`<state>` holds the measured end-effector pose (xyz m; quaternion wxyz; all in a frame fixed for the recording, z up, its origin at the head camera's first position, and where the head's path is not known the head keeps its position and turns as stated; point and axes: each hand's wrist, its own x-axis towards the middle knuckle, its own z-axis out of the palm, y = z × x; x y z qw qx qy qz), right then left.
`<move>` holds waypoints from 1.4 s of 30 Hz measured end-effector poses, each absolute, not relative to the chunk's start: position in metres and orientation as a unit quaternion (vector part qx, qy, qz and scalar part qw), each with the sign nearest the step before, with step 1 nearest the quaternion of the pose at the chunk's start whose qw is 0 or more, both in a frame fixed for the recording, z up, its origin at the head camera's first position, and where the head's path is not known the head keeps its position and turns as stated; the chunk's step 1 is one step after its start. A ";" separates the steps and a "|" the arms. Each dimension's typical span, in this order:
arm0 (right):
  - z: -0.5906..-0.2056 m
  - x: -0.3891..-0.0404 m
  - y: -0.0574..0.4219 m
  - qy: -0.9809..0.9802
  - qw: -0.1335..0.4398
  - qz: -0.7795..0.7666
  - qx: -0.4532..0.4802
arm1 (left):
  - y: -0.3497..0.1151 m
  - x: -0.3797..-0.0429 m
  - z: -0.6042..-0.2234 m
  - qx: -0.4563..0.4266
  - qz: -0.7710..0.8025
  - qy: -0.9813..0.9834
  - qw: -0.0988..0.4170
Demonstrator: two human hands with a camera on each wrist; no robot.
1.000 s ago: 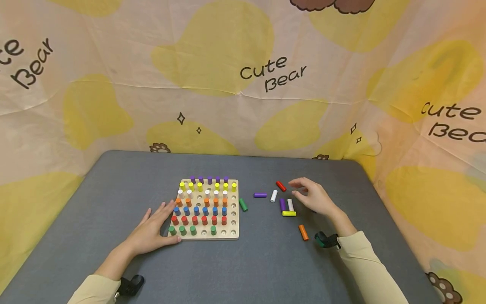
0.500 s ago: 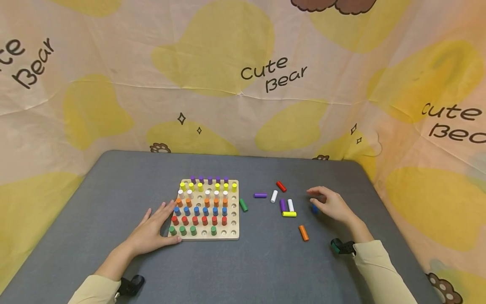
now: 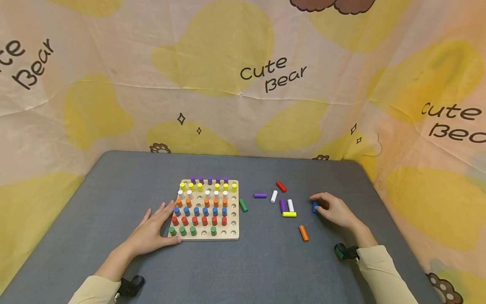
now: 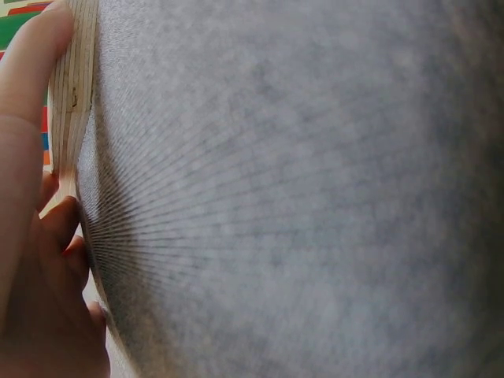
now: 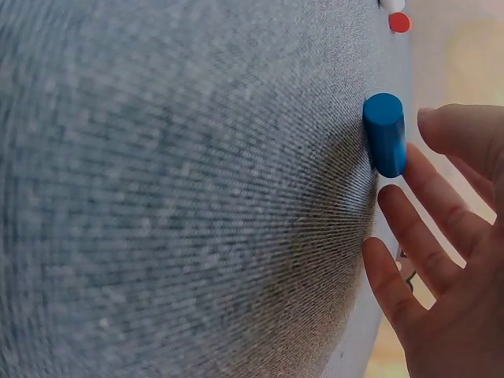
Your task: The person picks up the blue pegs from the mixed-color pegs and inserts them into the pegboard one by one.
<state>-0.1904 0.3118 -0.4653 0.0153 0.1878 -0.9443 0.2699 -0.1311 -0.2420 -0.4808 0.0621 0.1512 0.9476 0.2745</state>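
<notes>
A wooden pegboard (image 3: 236,211) lies left of centre, holding rows of coloured pegs. My left hand (image 3: 152,234) rests against its left side, fingers spread, thumb at the near left corner; in the left wrist view the thumb (image 4: 31,71) touches the board's edge. At the right, my right hand (image 3: 336,211) is around a blue peg (image 3: 314,207) on the table. In the right wrist view a narrow gap separates the thumb (image 5: 461,130) from the blue peg (image 5: 384,138). One finger reaches beside the peg's far side; whether it touches is unclear.
Between board and right hand lie loose pegs: green (image 3: 243,205), purple (image 3: 260,195), white (image 3: 274,196), red (image 3: 281,186), yellow (image 3: 289,214) and orange (image 3: 303,233). Another purple peg (image 3: 282,205) and white peg (image 3: 290,205) lie beside the yellow one. A patterned cloth (image 3: 228,105) hangs behind the grey table.
My right hand has moved right and slightly nearer, away from the loose pegs, and lowered to the blue peg. The left hand and pegboard stay in place.
</notes>
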 end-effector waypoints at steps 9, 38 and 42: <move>-0.468 -0.191 0.314 -0.945 0.010 0.254 0.205 | -0.242 -0.131 -0.481 0.150 0.278 0.947 0.065; -0.476 -0.198 0.308 -0.943 -0.010 0.269 0.194 | -0.242 -0.132 -0.481 0.151 0.271 0.948 0.064; -0.479 -0.198 0.308 -0.939 -0.005 0.275 0.206 | -0.242 -0.132 -0.482 0.152 0.271 0.949 0.063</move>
